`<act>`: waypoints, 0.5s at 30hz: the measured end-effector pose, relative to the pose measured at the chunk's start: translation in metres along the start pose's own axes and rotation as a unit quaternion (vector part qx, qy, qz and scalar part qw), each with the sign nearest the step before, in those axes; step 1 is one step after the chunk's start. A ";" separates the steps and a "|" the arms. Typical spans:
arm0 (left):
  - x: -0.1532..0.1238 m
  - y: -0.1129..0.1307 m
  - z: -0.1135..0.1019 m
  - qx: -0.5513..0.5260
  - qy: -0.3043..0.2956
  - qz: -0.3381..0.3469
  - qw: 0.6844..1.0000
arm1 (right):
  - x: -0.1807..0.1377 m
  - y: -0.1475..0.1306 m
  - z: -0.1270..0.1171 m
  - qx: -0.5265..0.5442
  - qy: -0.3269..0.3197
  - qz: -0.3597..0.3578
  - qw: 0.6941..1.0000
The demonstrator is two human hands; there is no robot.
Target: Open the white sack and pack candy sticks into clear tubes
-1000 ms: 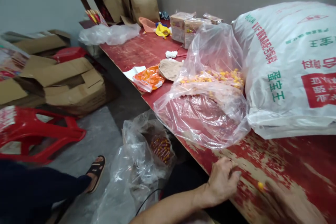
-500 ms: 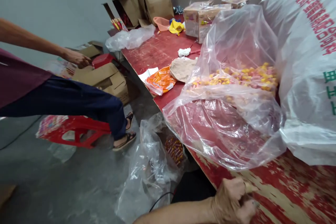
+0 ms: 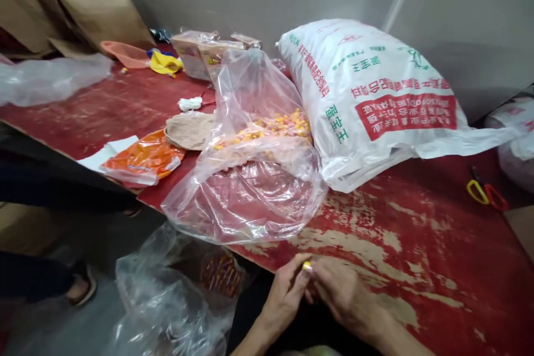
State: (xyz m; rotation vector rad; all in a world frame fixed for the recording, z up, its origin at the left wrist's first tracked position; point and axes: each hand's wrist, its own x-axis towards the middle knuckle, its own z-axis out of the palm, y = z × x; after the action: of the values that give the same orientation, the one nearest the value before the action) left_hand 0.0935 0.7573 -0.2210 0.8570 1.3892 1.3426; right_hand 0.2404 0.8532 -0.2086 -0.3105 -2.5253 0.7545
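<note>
My left hand [image 3: 286, 293] and my right hand [image 3: 344, 296] meet at the near edge of the worn red table [image 3: 417, 245]. Their fingertips pinch a small yellow piece [image 3: 307, 267] between them. Just beyond lies a large clear plastic bag [image 3: 250, 178], open toward me, with many small yellow and pink pieces [image 3: 275, 125] heaped at its far end. Below the table edge hangs another clear bag [image 3: 175, 300] holding red and yellow pieces [image 3: 221, 275].
A big white printed sack [image 3: 375, 100] lies right of the clear bag. Scissors [image 3: 486, 194] rest at the right edge. An orange packet [image 3: 144, 158], a tan cloth [image 3: 187, 129], wrapped boxes [image 3: 204, 55] and cardboard [image 3: 83, 8] lie further back. Another person's dark-trousered leg and sandal [image 3: 79, 286] stand at left.
The view has swung right. My right hand has come in beside my left, and both now pinch the yellow piece. The other person has stepped close to the table's left.
</note>
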 end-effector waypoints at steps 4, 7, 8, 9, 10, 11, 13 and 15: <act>-0.035 0.006 -0.029 -0.039 0.090 -0.077 0.992 | 0.018 -0.012 0.020 -0.040 0.004 -0.092 0.995; -0.065 0.000 -0.066 0.005 0.230 -0.079 0.970 | 0.019 0.016 0.008 -0.050 0.061 -0.068 0.995; -0.075 -0.006 -0.080 0.022 0.284 -0.081 0.955 | 0.020 0.031 -0.001 -0.058 0.091 -0.037 0.993; -0.084 -0.014 -0.093 0.038 0.337 -0.086 0.937 | 0.021 0.048 -0.010 -0.076 0.125 0.012 0.989; -0.093 -0.023 -0.105 0.054 0.382 -0.095 0.917 | 0.023 0.067 -0.020 -0.092 0.155 0.053 0.982; -0.100 -0.034 -0.116 0.075 0.420 -0.106 0.898 | 0.027 0.086 -0.031 -0.113 0.198 0.102 0.968; -0.110 -0.055 -0.135 0.137 0.472 -0.124 0.862 | 0.040 0.121 -0.051 -0.153 0.256 0.147 0.943; -0.114 -0.068 -0.148 0.212 0.503 -0.124 0.829 | 0.058 0.148 -0.068 -0.176 0.234 0.141 0.946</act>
State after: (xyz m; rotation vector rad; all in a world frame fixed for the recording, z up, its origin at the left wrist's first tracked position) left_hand -0.0077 0.5973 -0.2825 0.1397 2.5898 1.3308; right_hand 0.2369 1.0255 -0.2197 -0.8779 -2.1641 0.2699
